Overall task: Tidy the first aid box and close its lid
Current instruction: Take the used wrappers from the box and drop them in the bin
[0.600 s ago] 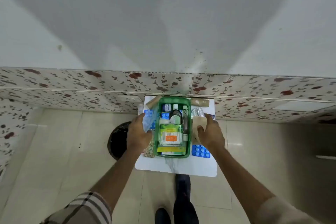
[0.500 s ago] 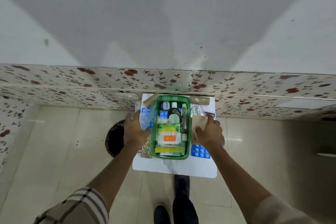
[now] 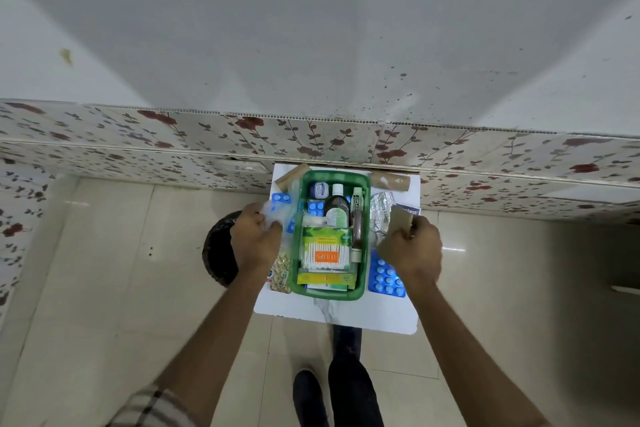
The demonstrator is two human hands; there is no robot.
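A green first aid box stands open on a small white table, filled with a cotton-bud pack, a dark bottle, tubes and blue pill strips. No lid is visible. My left hand is at the box's left side, pinching a crumpled clear plastic wrapper. Right of the box, my right hand grips a flat brown packet, lifted above the table.
Loose on the table: a blue pill strip at right, a yellowish strip at left, a silver strip, two brown rolls at the back. A black bin stands left of the table; the flowered wall is just behind.
My left hand has closed tighter on the clear wrapper and drawn it a little away from the box. The right hand has raised the brown packet slightly.
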